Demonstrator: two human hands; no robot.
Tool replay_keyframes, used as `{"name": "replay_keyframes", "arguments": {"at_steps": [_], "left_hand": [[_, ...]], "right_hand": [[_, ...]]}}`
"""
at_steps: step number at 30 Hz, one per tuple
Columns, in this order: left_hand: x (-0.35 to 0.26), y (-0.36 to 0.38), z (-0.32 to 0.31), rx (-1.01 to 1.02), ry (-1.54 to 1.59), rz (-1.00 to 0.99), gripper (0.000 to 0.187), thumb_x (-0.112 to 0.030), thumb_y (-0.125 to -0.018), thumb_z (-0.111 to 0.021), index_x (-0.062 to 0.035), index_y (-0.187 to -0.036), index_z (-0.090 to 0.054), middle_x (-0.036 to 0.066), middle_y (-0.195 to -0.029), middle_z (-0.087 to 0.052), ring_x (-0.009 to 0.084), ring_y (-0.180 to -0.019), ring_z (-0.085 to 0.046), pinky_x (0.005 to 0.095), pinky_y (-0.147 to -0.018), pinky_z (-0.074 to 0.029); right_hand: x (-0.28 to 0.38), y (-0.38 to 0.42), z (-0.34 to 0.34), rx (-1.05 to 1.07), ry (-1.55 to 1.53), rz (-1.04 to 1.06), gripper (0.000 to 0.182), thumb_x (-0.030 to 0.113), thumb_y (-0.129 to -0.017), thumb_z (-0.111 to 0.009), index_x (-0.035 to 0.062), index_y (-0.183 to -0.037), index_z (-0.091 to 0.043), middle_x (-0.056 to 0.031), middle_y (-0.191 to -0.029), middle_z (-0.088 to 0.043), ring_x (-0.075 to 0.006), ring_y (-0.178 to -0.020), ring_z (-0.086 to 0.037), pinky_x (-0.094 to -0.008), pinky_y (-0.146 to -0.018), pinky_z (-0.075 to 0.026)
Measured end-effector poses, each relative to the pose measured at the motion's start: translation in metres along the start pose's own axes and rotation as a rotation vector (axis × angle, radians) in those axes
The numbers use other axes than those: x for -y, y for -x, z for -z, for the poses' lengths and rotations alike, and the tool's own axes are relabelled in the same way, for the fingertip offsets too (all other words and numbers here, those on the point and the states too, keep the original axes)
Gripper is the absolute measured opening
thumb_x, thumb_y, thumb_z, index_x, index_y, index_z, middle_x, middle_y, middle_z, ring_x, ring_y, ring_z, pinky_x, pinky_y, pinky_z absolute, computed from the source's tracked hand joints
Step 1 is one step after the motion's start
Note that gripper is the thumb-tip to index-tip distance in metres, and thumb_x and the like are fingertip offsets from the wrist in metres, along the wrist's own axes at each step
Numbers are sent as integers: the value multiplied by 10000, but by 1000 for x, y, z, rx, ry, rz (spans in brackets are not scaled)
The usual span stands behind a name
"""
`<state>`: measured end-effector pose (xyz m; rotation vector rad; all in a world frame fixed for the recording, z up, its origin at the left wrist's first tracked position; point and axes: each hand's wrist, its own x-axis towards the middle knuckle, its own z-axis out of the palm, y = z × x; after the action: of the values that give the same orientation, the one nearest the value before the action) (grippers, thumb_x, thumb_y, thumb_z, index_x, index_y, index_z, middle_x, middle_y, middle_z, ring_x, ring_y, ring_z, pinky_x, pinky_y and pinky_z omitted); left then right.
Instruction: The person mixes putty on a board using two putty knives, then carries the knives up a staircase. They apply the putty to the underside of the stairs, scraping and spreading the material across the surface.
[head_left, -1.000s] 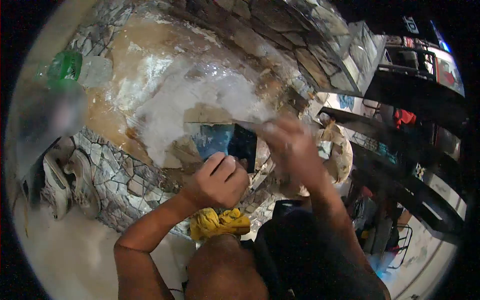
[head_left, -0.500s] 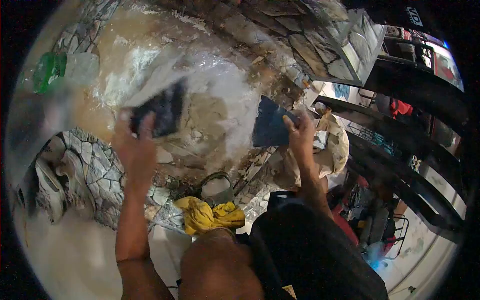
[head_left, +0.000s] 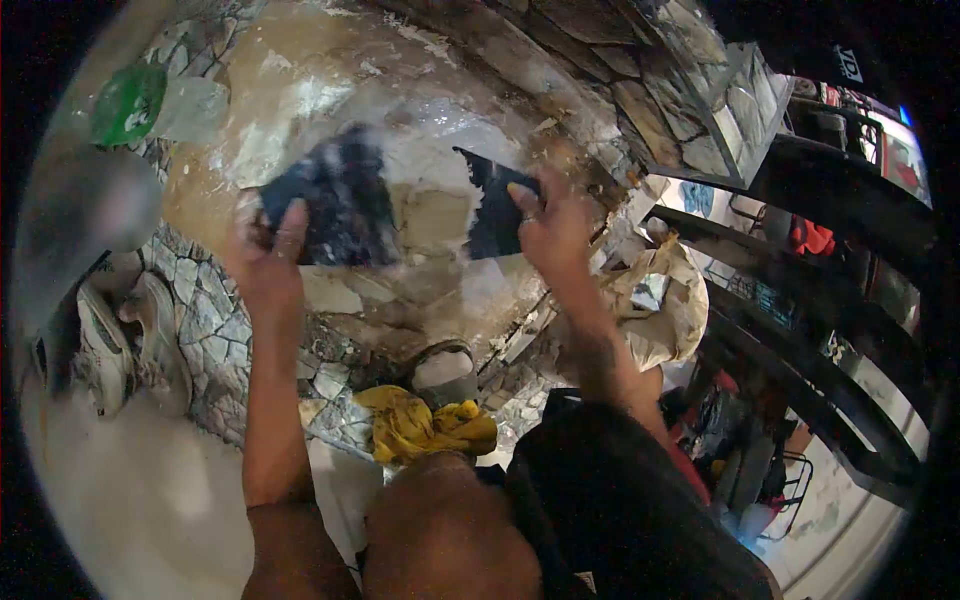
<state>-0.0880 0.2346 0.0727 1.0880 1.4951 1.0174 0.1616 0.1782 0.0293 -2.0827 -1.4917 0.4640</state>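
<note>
My left hand (head_left: 272, 245) grips a dark flat sheet (head_left: 345, 205) by its left edge, thumb on top. Motion blurs the sheet, and pale smears show on its face. A second dark flat piece (head_left: 490, 205) is in my right hand (head_left: 555, 220), held at its right side with the thumb on its face. That piece has a ragged left edge. Both sheets are over a wet, whitish and brown patch of ground (head_left: 430, 215), a gap between them. A squarish tan slab or lump (head_left: 432, 215) shows in that gap.
A yellow cloth (head_left: 425, 425) lies near my knee, beside a shoe (head_left: 445, 372). Pale shoes (head_left: 135, 340) stand at left on light tile. A green-and-clear plastic bottle (head_left: 130, 105) is at upper left. Right are a crumpled beige sack (head_left: 665, 310), black rails (head_left: 800, 360) and a stone-clad block (head_left: 690, 95).
My right hand has moved left with its dark piece, bringing it closer to the left one. The left sheet has turned and shows more of its smeared face.
</note>
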Motion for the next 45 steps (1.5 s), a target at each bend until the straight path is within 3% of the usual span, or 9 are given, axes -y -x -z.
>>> {"name": "replay_keyframes", "arguments": {"at_steps": [5, 6, 7, 9, 12, 14, 19, 31, 45], "left_hand": [[-7, 28, -18, 776, -647, 36, 400, -220, -733, -689, -8, -1041, -547, 157, -925, -614, 250, -876, -587, 355, -795, -443], [-2, 42, -30, 851, -423, 296, 383, -240, -736, -679, -10, -1017, -560, 172, -922, -612, 240, -881, -587, 349, -792, -443], [33, 65, -39, 746, -455, -197, 350, -220, -745, -675, -5, -996, -561, 166, -918, -613, 236, -863, -590, 344, -787, -444], [47, 83, -66, 960, -371, 249, 338, -212, -749, -675, 4, -979, -556, 160, -900, -604, 215, -842, -581, 326, -778, -445], [93, 111, -92, 1133, 34, 400, 300, -185, -792, -644, 7, -999, -541, 95, -900, -601, 158, -824, -558, 290, -765, -443], [142, 140, -107, 1104, 668, 721, 270, -164, -821, -615, 7, -1016, -540, 59, -903, -597, 129, -820, -545, 271, -757, -441], [132, 132, -96, 1159, 840, 811, 261, -115, -847, -574, 1, -1076, -525, 49, -989, -604, 119, -833, -569, 271, -773, -459], [154, 141, -101, 1162, 736, 882, 258, -131, -845, -588, -1, -1059, -526, 53, -952, -603, 121, -823, -571, 265, -735, -467], [147, 137, -102, 1139, 700, 838, 278, -162, -848, -585, -9, -1071, -519, 45, -939, -604, 115, -790, -565, 243, -706, -452]], "right_hand": [[30, -40, 47, 316, 236, 457, 288, 28, -716, -554, 83, -997, -583, -152, -922, -601, -330, -855, -582, -422, -737, -465], [38, -43, 55, 419, 267, 479, 353, 19, -687, -543, 82, -1032, -580, -164, -968, -606, -326, -900, -585, -425, -797, -465], [41, -44, 58, 448, 309, 516, 358, 2, -672, -550, 82, -1019, -592, -157, -977, -607, -327, -917, -579, -434, -806, -466], [38, -44, 57, 510, 286, 542, 394, 12, -674, -555, 86, -1062, -567, -162, -1015, -590, -339, -934, -569, -432, -816, -463], [26, -36, 38, 496, 229, 525, 441, 8, -686, -578, 123, -1110, -531, -166, -1008, -554, -341, -905, -558, -425, -759, -465], [8, -26, 21, 436, 313, 564, 482, -11, -690, -571, 144, -1142, -506, -172, -1010, -533, -342, -891, -554, -425, -734, -465], [20, -35, 29, 459, 532, 680, 482, -50, -652, -519, 115, -1104, -548, -138, -1005, -551, -339, -925, -552, -420, -767, -458], [31, -41, 17, 597, 629, 530, 431, -72, -639, -516, 100, -1026, -595, -107, -1112, -552, -305, -1027, -524, -382, -830, -448], [-1, -18, 12, 731, 502, 772, 425, -40, -618, -571, 98, -1017, -619, -81, -1111, -550, -277, -1082, -481, -366, -908, -400]]}}
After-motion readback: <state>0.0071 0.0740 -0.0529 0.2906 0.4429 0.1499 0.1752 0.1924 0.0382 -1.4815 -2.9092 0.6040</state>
